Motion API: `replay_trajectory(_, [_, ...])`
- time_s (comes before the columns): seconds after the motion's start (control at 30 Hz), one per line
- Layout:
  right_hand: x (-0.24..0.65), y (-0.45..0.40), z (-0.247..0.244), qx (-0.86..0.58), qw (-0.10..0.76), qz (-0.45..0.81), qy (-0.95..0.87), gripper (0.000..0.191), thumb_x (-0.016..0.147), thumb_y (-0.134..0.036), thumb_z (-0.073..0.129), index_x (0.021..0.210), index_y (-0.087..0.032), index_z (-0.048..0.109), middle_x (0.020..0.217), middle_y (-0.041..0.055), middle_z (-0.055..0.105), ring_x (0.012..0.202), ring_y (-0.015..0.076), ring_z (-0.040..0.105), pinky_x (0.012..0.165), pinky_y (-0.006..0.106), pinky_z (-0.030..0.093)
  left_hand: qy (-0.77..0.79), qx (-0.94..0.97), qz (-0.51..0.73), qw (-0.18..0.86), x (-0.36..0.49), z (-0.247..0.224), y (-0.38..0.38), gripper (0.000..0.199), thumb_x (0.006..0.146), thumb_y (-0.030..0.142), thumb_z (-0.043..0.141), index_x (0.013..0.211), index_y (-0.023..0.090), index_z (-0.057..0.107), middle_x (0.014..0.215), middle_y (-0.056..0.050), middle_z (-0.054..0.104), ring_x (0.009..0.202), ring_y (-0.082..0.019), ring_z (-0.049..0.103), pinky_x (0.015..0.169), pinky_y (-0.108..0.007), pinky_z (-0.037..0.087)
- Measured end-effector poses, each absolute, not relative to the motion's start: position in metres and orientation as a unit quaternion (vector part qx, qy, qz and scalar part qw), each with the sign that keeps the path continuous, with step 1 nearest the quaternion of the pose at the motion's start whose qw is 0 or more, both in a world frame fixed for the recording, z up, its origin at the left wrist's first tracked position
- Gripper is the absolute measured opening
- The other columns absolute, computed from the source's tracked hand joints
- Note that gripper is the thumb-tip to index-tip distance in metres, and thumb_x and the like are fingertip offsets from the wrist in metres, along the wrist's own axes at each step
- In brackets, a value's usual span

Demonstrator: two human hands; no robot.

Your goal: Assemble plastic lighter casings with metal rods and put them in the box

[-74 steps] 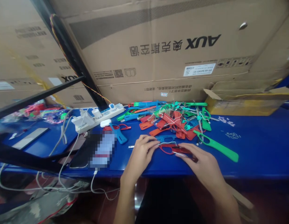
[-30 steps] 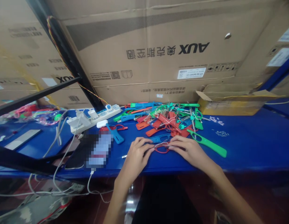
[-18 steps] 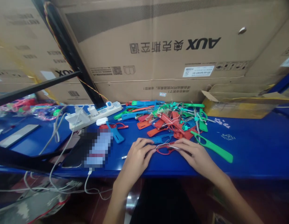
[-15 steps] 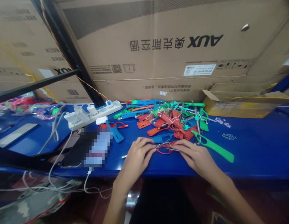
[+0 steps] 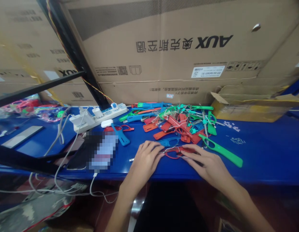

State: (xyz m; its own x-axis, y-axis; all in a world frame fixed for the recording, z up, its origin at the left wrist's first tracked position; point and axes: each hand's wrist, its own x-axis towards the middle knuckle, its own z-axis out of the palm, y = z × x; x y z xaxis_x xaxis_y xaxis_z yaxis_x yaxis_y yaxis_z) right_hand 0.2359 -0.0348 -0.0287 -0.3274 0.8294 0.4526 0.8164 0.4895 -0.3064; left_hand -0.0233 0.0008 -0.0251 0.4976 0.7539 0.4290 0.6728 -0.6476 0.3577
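My left hand (image 5: 145,159) and my right hand (image 5: 206,162) meet over a red plastic wire seal (image 5: 174,153) on the blue bench top. The left fingertips pinch its thin wire loop, and the right fingers press on its red body. Part of the seal is hidden under my fingers. A blue plastic seal (image 5: 169,141) lies just above my left fingertips. Beyond my hands spreads a tangled pile of red, green and blue seals (image 5: 178,124). A long green seal (image 5: 223,155) lies close to my right hand, apart from it.
The blue bench (image 5: 265,151) runs across the view, with white flecks at right. At left stand a white power strip (image 5: 97,118) with plugged-in cables, an earbud case (image 5: 106,123), a blue seal (image 5: 119,135) and a pixelated phone (image 5: 91,153). Cardboard boxes (image 5: 163,54) stand behind.
My hands stay together on the red seal, and my right fingers have shifted slightly along it. The whole view has moved a little as my head moved. The pile looks unchanged.
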Motion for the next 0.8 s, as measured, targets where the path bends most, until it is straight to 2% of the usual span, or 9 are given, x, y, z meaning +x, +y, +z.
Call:
replay_trajectory(0.13, [0.232, -0.038, -0.029, -0.496, 0.29, 0.009, -0.819, 0.03, 0.104, -0.034, 0.049, 0.112, -0.026, 0.077, 0.124, 0.0048, 0.074, 0.093, 0.0194, 0.077, 0.079, 0.03, 0.062, 0.403, 0.874, 0.265, 0.061, -0.023, -0.023, -0.001, 0.033, 0.104, 0.025, 0.053, 0.136, 0.023, 0.06, 0.127, -0.007, 0.066, 0.117, -0.024, 0.056, 0.098, -0.041, 0.047])
replay_trajectory(0.23, [0.231, -0.034, -0.027, -0.496, 0.286, 0.016, -0.82, 0.03, 0.104, -0.034, 0.049, 0.108, -0.024, 0.077, 0.121, 0.0059, 0.073, 0.089, 0.0192, 0.076, 0.076, 0.03, 0.061, 0.39, 0.883, 0.254, 0.058, -0.023, -0.022, -0.001, 0.031, 0.104, 0.022, 0.051, 0.132, 0.025, 0.063, 0.126, -0.007, 0.066, 0.116, -0.023, 0.056, 0.097, -0.04, 0.048])
replay_trajectory(0.33, [0.237, -0.015, -0.011, -0.483, 0.268, 0.052, -0.832, 0.031, 0.104, -0.036, 0.048, 0.101, -0.024, 0.077, 0.124, 0.0079, 0.07, 0.09, 0.0197, 0.074, 0.08, 0.033, 0.059, 0.383, 0.886, 0.254, 0.059, -0.024, -0.022, -0.001, 0.03, 0.105, 0.02, 0.05, 0.128, 0.026, 0.067, 0.124, -0.007, 0.066, 0.113, -0.023, 0.057, 0.095, -0.04, 0.049])
replay_trajectory(0.43, [0.246, 0.021, 0.015, -0.421, 0.231, 0.128, -0.868, 0.029, 0.102, -0.038, 0.052, 0.103, -0.024, 0.077, 0.11, 0.0067, 0.073, 0.095, 0.0197, 0.071, 0.086, 0.034, 0.054, 0.378, 0.887, 0.257, 0.069, -0.024, -0.021, 0.001, 0.029, 0.105, 0.02, 0.048, 0.126, 0.026, 0.068, 0.121, -0.007, 0.067, 0.109, -0.022, 0.058, 0.093, -0.04, 0.049])
replay_trajectory(0.53, [0.25, 0.054, 0.039, -0.391, 0.116, 0.227, -0.884, 0.028, 0.096, -0.042, 0.061, 0.089, -0.022, 0.079, 0.079, 0.0013, 0.073, 0.072, 0.0163, 0.066, 0.068, 0.028, 0.05, 0.374, 0.888, 0.257, 0.079, -0.024, -0.02, 0.001, 0.03, 0.106, 0.021, 0.047, 0.126, 0.027, 0.068, 0.12, -0.006, 0.067, 0.107, -0.022, 0.058, 0.092, -0.039, 0.048])
replay_trajectory(0.6, [0.247, 0.067, 0.046, -0.389, 0.066, 0.27, -0.878, 0.029, 0.093, -0.044, 0.064, 0.082, -0.022, 0.079, 0.064, -0.0023, 0.067, 0.058, 0.0127, 0.058, 0.056, 0.024, 0.043, 0.372, 0.889, 0.254, 0.079, -0.024, -0.02, 0.0, 0.031, 0.106, 0.02, 0.047, 0.128, 0.027, 0.067, 0.12, -0.006, 0.067, 0.106, -0.022, 0.057, 0.091, -0.039, 0.048])
replay_trajectory(0.7, [0.242, 0.07, 0.043, -0.381, 0.084, 0.273, -0.879, 0.029, 0.092, -0.046, 0.065, 0.082, -0.022, 0.079, 0.058, -0.0054, 0.06, 0.053, 0.01, 0.049, 0.052, 0.023, 0.036, 0.371, 0.892, 0.247, 0.075, -0.023, -0.019, -0.001, 0.032, 0.105, 0.017, 0.048, 0.128, 0.027, 0.067, 0.121, -0.006, 0.067, 0.107, -0.023, 0.057, 0.091, -0.041, 0.047])
replay_trajectory(0.8, [0.241, 0.062, 0.035, -0.372, 0.123, 0.254, -0.884, 0.028, 0.092, -0.048, 0.066, 0.089, -0.023, 0.079, 0.058, -0.0064, 0.06, 0.053, 0.0099, 0.048, 0.052, 0.023, 0.035, 0.368, 0.895, 0.243, 0.066, -0.022, -0.019, -0.001, 0.033, 0.102, 0.014, 0.052, 0.128, 0.027, 0.068, 0.121, -0.006, 0.067, 0.107, -0.024, 0.057, 0.091, -0.042, 0.047])
